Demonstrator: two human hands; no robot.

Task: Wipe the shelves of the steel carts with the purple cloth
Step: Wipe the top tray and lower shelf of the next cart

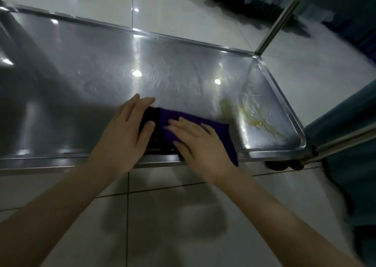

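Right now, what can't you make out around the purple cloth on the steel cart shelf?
Head view only:
- Folded purple cloth: middle hidden under the right hand, left end partly under the left hand.
- Shiny steel cart shelf: left end cut off by the frame.
- Yellowish smear: too blurred to identify.

Purple cloth (195, 122) folded, flat at near rim of steel cart shelf (101, 63); yellow smear (252, 116) near right end.

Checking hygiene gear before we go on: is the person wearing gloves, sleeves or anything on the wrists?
No. The left hand and right hand are ungloved, with no rings or watch showing. Both forearms are uncovered to the frame's edge, no sleeves.
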